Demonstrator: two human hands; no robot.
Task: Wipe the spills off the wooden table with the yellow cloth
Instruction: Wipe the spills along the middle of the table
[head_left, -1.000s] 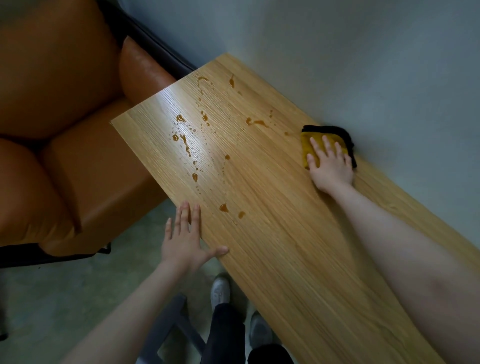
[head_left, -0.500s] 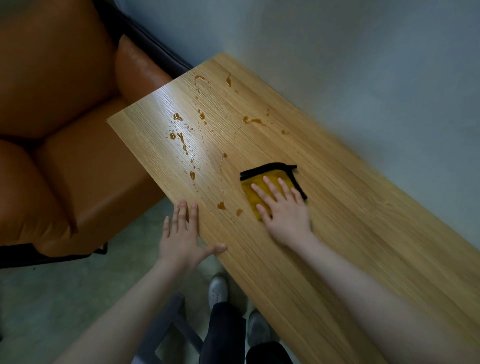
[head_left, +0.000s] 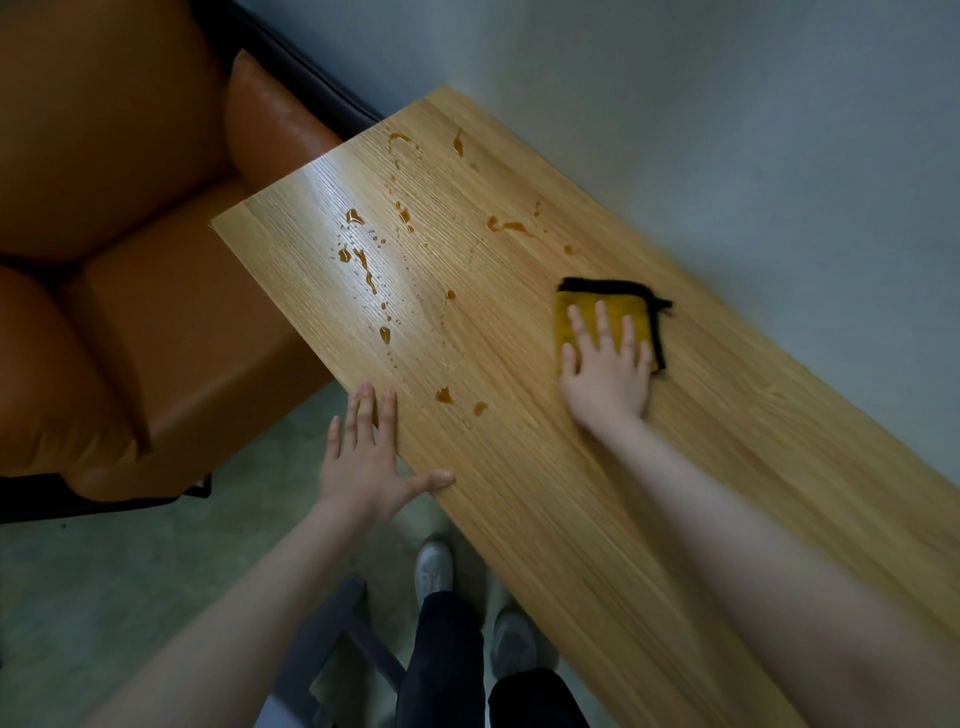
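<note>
Orange sofa (head_left: 119, 291): upholstered seat set just beside the far short end of the table, its cushion lying below that edge. Liquid pushed off that end would, in my judgement, drop onto the upholstery.

Wooden table (head_left: 649, 519): long top running along the grey wall (head_left: 727, 130), glossy near the sofa end. Its smooth finish suggests the liquid will slide ahead of a cloth rather than soak in, so a fast sweep could smear or fling droplets over the near edge toward the shoes (head_left: 435, 569) and floor (head_left: 130, 571).

Right hand (head_left: 605, 371): spread flat, palm down, pressing on the yellow cloth; it grasps nothing. With no grip on the fabric, the hand may skid over it and leave it behind.

Left hand (head_left: 366, 457): open, fingers extended along the near table edge, thumb resting on the top; it holds nothing. It lies near the closest drops and could be wetted by a stroke made toward it.

Yellow cloth (head_left: 608, 317): folded pad with black trim, lying flat on the table near the wall side, well apart from most of the liquid. Its small face may saturate before the job is finished.

Spills (head_left: 363, 265): amber drops and streaks scattered across the sofa half of the table, all apparently unwiped; the two nearest (head_left: 444, 395) sit between the hands.
</note>
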